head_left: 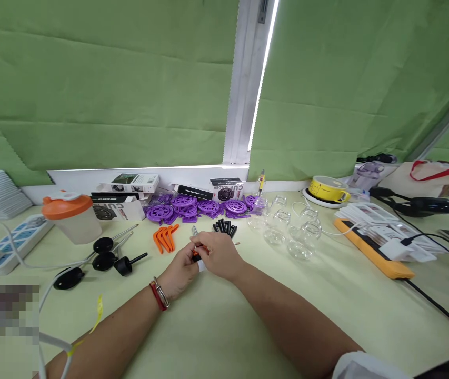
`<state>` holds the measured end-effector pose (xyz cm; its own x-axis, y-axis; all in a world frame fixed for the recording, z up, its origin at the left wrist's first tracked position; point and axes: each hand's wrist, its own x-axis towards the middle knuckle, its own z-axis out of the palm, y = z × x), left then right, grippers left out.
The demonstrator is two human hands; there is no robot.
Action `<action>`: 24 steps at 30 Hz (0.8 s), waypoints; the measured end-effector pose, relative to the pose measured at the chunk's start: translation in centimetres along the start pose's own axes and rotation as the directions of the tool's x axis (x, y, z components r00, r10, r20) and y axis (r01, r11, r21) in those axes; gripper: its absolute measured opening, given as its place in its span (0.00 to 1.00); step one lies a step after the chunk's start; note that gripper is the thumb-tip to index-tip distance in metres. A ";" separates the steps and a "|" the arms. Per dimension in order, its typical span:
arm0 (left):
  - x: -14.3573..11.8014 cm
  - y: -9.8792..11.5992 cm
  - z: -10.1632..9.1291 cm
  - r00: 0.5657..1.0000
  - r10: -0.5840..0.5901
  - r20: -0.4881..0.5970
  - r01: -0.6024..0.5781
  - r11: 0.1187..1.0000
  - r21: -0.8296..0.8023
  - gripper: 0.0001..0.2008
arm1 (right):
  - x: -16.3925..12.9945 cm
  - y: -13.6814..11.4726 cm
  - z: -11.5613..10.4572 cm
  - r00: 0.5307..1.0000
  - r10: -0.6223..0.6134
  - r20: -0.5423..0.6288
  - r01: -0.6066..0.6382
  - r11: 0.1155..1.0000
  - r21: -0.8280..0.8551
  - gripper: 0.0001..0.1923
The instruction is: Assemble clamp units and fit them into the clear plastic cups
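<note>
My left hand [180, 269] and my right hand [219, 253] meet at the middle of the pale green table [224, 321]. Together they pinch a small assembly [196, 251] with an orange part, a black piece and a thin metal pin that sticks up between the fingers. A red and silver bracelet [159, 295] circles my left wrist. Just beyond the hands lie several orange plastic levers [165, 238] and a cluster of small black tubes [225, 227]. Farther back is a heap of purple round wheels [192, 207].
Clear glass bulbs [287, 231] stand right of the hands. Black knobs with metal stems [108, 252] and an orange-lidded cup [71, 216] lie at left, by a power strip [15, 242]. Product boxes [129, 184] line the sill. An orange tray with leaflets [382, 237], a yellow bowl [329, 189] and cables sit at right.
</note>
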<state>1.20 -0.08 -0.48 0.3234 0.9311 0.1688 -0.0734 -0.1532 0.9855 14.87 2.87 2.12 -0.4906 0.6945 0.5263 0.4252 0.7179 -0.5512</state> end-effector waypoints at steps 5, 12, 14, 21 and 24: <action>-0.3 0.3 0.0 0.997 -0.059 0.049 0.057 0.997 0.043 0.15 | 0.2 1.1 0.2 0.967 0.251 0.040 -0.251 0.920 0.301 0.15; -0.2 0.2 -0.1 0.998 -0.048 0.029 0.046 0.997 0.066 0.16 | 0.2 1.1 -0.2 0.960 0.246 0.135 -0.280 0.850 0.446 0.04; -0.1 0.2 -0.2 0.999 -0.044 0.012 0.043 0.997 0.059 0.18 | 0.2 0.9 -0.2 0.973 0.208 0.099 -0.230 0.885 0.405 0.06; 0.1 0.0 -0.7 0.998 -0.052 -0.023 0.052 0.999 0.009 0.23 | 0.1 0.9 -0.1 0.993 0.037 0.109 -0.052 0.989 0.137 0.07; 0.2 0.0 -0.8 0.994 -0.076 -0.074 0.075 0.997 -0.015 0.26 | 0.1 0.6 -0.4 0.990 -0.030 0.136 0.024 0.999 0.046 0.08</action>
<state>0.45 0.36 -0.47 0.2573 0.9620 0.0915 -0.0631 -0.0778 0.9950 15.35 3.37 2.10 -0.6018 0.6599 0.4497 0.3777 0.7314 -0.5678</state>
